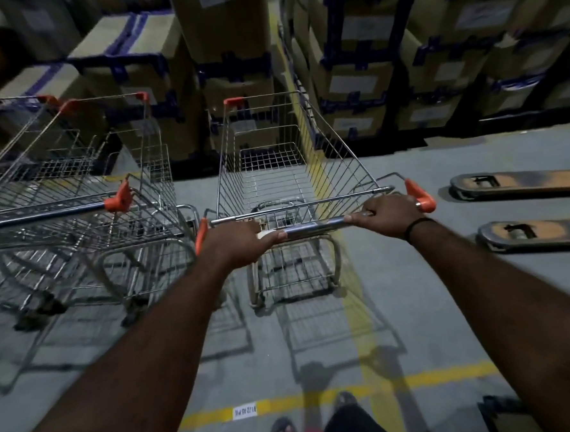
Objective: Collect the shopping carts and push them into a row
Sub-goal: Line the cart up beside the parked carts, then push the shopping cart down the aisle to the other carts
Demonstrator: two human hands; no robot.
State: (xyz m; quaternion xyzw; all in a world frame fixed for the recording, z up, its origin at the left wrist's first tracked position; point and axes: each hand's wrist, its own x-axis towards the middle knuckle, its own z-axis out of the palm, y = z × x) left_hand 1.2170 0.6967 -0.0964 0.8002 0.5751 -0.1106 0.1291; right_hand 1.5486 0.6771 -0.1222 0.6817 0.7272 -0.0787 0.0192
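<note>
Chrome handle bar [314, 228] of the wire shopping cart [284, 172] sits under both my palms: my left hand [237, 243] is wrapped around its left end and my right hand [388, 214] is closed over it near the orange end cap [421, 195]. That cart stands straight ahead of me on the grey floor [432, 307], facing stacked cardboard boxes [351, 61], with two other carts [75, 195] just beside it on my left.
</note>
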